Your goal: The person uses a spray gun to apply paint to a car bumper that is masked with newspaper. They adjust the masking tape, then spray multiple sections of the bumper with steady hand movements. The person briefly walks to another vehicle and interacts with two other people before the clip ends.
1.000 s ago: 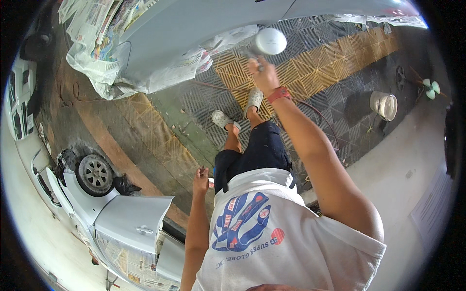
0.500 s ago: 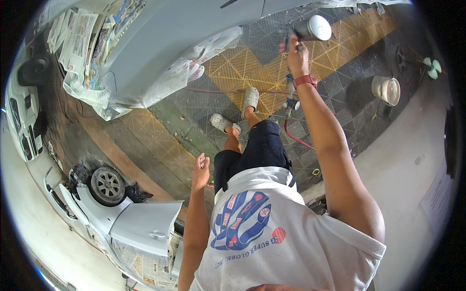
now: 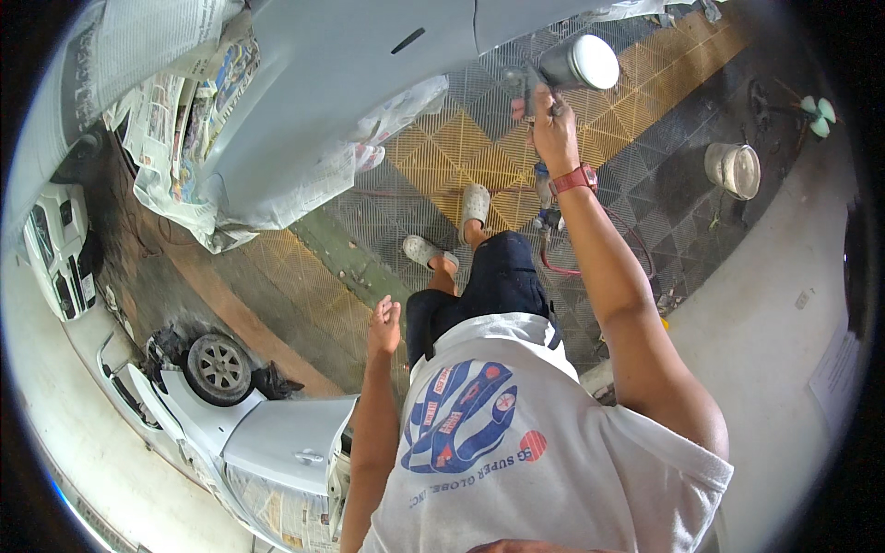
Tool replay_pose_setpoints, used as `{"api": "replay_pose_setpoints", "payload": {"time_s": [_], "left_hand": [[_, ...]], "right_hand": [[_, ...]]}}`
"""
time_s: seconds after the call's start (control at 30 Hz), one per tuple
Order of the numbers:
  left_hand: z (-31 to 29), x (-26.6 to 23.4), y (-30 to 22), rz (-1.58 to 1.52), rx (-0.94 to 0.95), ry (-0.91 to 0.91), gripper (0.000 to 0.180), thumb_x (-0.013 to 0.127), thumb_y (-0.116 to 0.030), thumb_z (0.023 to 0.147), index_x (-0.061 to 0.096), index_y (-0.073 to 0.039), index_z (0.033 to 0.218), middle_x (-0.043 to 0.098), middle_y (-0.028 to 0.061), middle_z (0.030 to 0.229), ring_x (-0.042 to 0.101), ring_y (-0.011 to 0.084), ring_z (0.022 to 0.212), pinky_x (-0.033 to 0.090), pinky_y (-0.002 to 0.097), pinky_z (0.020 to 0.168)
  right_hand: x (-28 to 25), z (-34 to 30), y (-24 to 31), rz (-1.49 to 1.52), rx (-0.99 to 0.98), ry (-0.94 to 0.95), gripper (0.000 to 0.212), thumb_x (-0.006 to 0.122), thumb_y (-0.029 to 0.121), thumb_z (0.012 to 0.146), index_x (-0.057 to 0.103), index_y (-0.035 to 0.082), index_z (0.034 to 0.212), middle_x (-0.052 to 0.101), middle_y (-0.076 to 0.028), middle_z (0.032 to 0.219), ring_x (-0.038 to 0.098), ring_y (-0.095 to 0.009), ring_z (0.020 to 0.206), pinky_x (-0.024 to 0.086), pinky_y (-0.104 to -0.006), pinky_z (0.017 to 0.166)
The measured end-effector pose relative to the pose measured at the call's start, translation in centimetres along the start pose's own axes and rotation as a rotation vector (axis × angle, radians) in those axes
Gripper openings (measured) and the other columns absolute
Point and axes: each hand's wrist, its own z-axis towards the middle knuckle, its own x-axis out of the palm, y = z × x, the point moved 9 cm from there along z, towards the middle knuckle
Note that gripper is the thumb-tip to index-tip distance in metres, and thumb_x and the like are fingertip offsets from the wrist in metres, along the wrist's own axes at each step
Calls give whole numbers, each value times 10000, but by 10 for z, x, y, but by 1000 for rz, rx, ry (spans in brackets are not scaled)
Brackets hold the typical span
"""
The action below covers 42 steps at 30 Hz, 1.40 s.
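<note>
Spray gun (image 3: 529,88) with grey cup (image 3: 559,69) and white lid (image 3: 597,62): held in the right hand (image 3: 556,143), upper part of frame, right of centre. Spillage judged possible if the cup, seen leaning toward frame right, were tipped further under a loose lid. Red hose (image 3: 567,271), looped below the wrist, could be snagged or dragged if the arm were swung wide. Gun head, blurred, is placed just beyond the fingertips, cup above and right of them; handle wrapped by the fingers, trigger pull cannot be told. Left hand (image 3: 385,324), mid-frame, loosely spread, nothing seen held. Grey car panel (image 3: 341,101), upper left, is edged with newspaper masking (image 3: 295,198). Bucket (image 3: 733,171) set at right.
</note>
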Motion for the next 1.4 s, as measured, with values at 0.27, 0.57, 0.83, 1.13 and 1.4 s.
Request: {"api": "replay_pose_setpoints", "payload": {"time_s": [0.27, 0.57, 0.83, 1.13, 1.4], "left_hand": [[17, 8, -9, 133, -23, 15, 615, 623, -438, 1079, 534, -27, 1528, 671, 218, 1436, 656, 326, 1324, 482, 420, 1135], [64, -22, -43, 192, 101, 39, 599, 603, -405, 1070, 566, 19, 1490, 670, 225, 1449, 639, 331, 1360, 459, 406, 1160], [77, -31, -97, 255, 102, -12, 625, 597, -412, 1077, 536, 36, 1509, 672, 200, 1458, 628, 330, 1373, 447, 396, 1169], [53, 93, -171, 241, 101, -122, 604, 627, -445, 1057, 613, 20, 1442, 696, 206, 1405, 661, 337, 1312, 487, 417, 1117], [15, 234, -220, 236, 197, -60, 616, 589, -509, 1057, 631, -24, 1433, 710, 254, 1335, 664, 428, 1270, 503, 481, 1091]], "right_hand": [[7, -42, 54, -100, -170, 186, 511, 568, 403, 1123, 702, -89, 1163, 801, -109, 922, 725, -166, 815, 592, -357, 839], [-20, -62, 138, 14, -80, 184, 621, 539, 524, 1114, 699, -75, 1152, 752, -69, 841, 651, -148, 675, 554, -324, 695], [-130, -11, 192, -153, -341, -203, 576, 579, 488, 1097, 737, -66, 1091, 743, -112, 781, 710, -193, 716, 577, -367, 728], [-110, 29, 212, 2, -165, 322, 613, 543, 550, 1090, 724, -36, 1103, 728, -86, 773, 674, -170, 636, 549, -352, 580], [-142, 102, 258, -74, -193, 363, 610, 521, 571, 1100, 721, 14, 1249, 732, -58, 799, 646, -113, 595, 495, -286, 459]]}}
